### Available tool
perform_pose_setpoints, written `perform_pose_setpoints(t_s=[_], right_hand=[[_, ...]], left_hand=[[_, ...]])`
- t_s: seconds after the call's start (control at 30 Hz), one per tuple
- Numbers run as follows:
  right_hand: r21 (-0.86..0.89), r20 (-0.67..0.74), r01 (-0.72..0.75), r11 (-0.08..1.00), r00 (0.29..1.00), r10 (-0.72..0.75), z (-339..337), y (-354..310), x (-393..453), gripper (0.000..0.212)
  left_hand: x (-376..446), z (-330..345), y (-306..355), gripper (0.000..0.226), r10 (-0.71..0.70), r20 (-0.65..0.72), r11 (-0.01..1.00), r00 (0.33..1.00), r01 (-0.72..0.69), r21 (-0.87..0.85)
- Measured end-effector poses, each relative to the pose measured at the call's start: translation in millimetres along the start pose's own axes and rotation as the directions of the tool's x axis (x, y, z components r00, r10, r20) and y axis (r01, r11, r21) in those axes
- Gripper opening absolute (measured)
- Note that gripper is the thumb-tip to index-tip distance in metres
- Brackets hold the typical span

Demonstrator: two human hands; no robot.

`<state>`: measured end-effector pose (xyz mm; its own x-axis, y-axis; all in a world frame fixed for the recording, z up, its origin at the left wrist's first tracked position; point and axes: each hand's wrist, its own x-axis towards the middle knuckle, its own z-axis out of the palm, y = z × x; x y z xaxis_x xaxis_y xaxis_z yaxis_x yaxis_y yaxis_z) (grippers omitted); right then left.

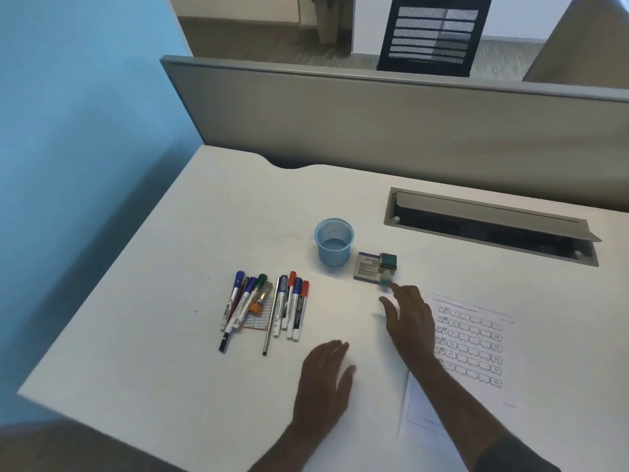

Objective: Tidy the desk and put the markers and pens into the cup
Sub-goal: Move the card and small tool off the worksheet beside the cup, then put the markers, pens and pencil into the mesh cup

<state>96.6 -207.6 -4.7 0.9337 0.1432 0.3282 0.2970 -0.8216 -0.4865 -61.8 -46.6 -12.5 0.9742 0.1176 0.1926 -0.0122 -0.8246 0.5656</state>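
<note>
Both hands hover with fingers spread over the white desk (143, 335), gripping nothing: left hand (323, 386), right hand (410, 321). Capped whiteboard markers and pens (265, 306) lie at eight o'clock from the empty blue mesh cup (334, 241).

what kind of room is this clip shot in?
Most likely an open-plan office workstation. A grey partition screen runs along the back of the white desk, the desk has a built-in cable tray with a flip lid, and a black mesh office chair stands beyond the partition.
</note>
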Motion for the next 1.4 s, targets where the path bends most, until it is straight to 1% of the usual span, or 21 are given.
perform_pose_setpoints(t_s=[0.1, 0.17, 0.27, 0.37, 0.47, 0.57, 0.77, 0.83, 0.97, 1.07, 1.27, 1.4], right_hand=[[0.095, 0.042, -0.005, 0.995, 0.999, 0.001, -2, -15, -16, 0.024], [0.161, 0.089, 0.005, 0.987, 0.996, -0.020, -1, -28, -27, 0.022], [0.192, 0.162, -0.003, 0.981, 0.986, -0.029, 5, -48, -47, 0.021], [0.195, 0.228, -0.068, 0.978, 0.974, 0.022, 10, -64, -61, 0.020], [0.209, 0.274, -0.114, 0.971, 0.960, 0.054, 13, -74, -70, 0.020], [0.205, 0.298, -0.131, 0.970, 0.952, 0.065, 13, -77, -73, 0.019], [0.170, 0.310, -0.154, 0.973, 0.946, 0.096, 13, -74, -74, 0.019], [0.164, 0.307, -0.152, 0.975, 0.947, 0.096, 13, -73, -74, 0.018], [0.164, 0.312, -0.145, 0.976, 0.946, 0.088, 13, -73, -76, 0.018], [0.169, 0.317, -0.141, 0.975, 0.945, 0.082, 12, -75, -75, 0.018], [0.178, 0.318, -0.121, 0.977, 0.946, 0.059, 11, -78, -73, 0.018], [0.181, 0.314, -0.110, 0.977, 0.948, 0.048, 10, -80, -71, 0.018]], left_hand=[[17, -29, -20, 0.034, -0.140, -0.092, 0.990, 0.986, 0.140, -0.004], [26, -46, -36, 0.030, -0.219, -0.115, 0.975, 0.969, 0.221, 0.006], [33, -65, -59, 0.024, -0.309, -0.113, 0.947, 0.944, 0.316, 0.051], [39, -75, -79, 0.018, -0.374, -0.102, 0.919, 0.922, 0.383, 0.092], [45, -81, -92, 0.019, -0.439, -0.078, 0.886, 0.895, 0.446, 0.124], [48, -83, -100, 0.018, -0.439, -0.041, 0.878, 0.897, 0.439, 0.191], [54, -85, -106, 0.017, -0.412, -0.010, 0.889, 0.911, 0.404, 0.218], [55, -86, -106, 0.012, -0.393, 0.005, 0.889, 0.919, 0.379, 0.258], [54, -87, -103, 0.014, -0.356, 0.033, 0.887, 0.934, 0.326, 0.327], [56, -87, -104, 0.015, -0.338, 0.033, 0.891, 0.941, 0.309, 0.333], [56, -85, -108, 0.013, -0.245, 0.037, 0.921, 0.969, 0.221, 0.321], [52, -80, -111, 0.013, -0.253, 0.022, 0.918, 0.967, 0.233, 0.321]])
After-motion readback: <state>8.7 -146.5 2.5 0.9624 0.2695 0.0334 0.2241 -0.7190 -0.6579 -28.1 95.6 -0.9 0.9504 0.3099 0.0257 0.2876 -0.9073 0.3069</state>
